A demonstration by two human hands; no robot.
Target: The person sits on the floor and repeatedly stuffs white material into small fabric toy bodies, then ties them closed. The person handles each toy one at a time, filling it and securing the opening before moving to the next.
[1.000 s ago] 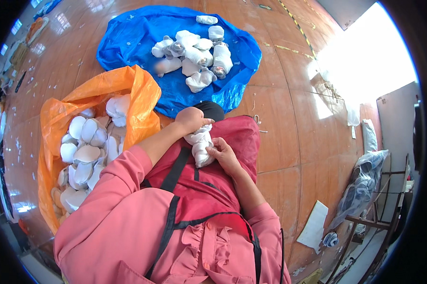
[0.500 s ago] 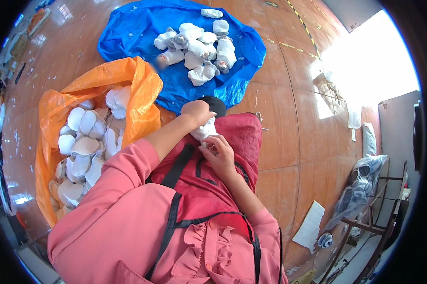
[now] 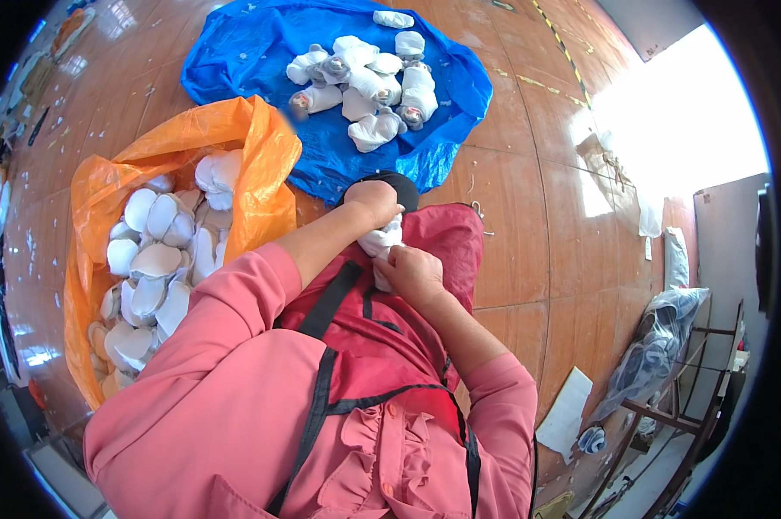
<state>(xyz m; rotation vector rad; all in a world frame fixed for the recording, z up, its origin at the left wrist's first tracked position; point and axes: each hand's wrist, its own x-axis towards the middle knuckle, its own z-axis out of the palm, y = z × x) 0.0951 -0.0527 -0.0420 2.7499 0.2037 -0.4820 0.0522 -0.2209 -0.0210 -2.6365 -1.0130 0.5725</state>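
Closest in, the red apron (image 3: 446,232) covers the lap, and just above it sits the white cloth bundle (image 3: 378,242), the piece being worked, caught between two hands. The right hand (image 3: 416,275) is closed on the near end, thumb and fingers bunched tight on the fabric; ease that pinch too soon and the near end could loosen, I'd say. Slick-looking apron underneath, too: not much there to stop a dropped bundle sliding off the lap.

Just beyond, the left hand (image 3: 376,202) is curled shut over the far end, knuckles up, its fingertips largely hidden, so how firm that hold is, I can't tell. Should the two hands pull unevenly, the cloth might twist or bunch to one side.

Out to the left, the orange sack (image 3: 267,151) gapes, crammed with white padded pieces (image 3: 154,259); a swing of the left elbow could catch its soft rim and spill a few onto the floor (image 3: 511,251).

Farther on, past the knees, the blue sheet (image 3: 234,65) carries a loose heap of white wrapped bundles (image 3: 376,137). Its edge is crumpled and low, so a stray foot could drag it and send those rolling.
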